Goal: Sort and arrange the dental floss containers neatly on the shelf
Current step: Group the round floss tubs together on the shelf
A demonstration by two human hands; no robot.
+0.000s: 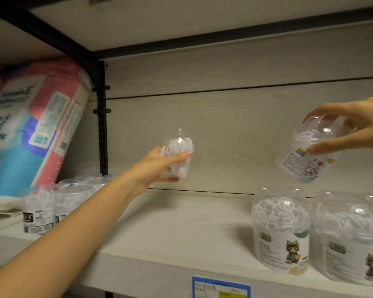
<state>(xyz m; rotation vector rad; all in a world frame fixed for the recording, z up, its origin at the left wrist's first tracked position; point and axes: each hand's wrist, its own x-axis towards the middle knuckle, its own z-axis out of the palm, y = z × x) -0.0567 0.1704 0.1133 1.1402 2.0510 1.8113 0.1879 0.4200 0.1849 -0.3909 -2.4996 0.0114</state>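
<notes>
A: Step in hand?
B: Placement. Our left grip (157, 166) grasps a clear floss container (178, 155), our right grip (353, 130) a tilted floss container (308, 151), both above the shelf (181, 229).
A: Next?
B: We probably set them upright beside the standing pair (281, 233).

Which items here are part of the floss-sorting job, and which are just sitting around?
Job:
- left hand holding clear floss container
- right hand holding cartoon-label container
- cat-label containers standing on the right
- black-label containers on the left
- shelf

Just there:
- paper roll packs, leaning at far left
- blue price tag on the shelf edge
</notes>
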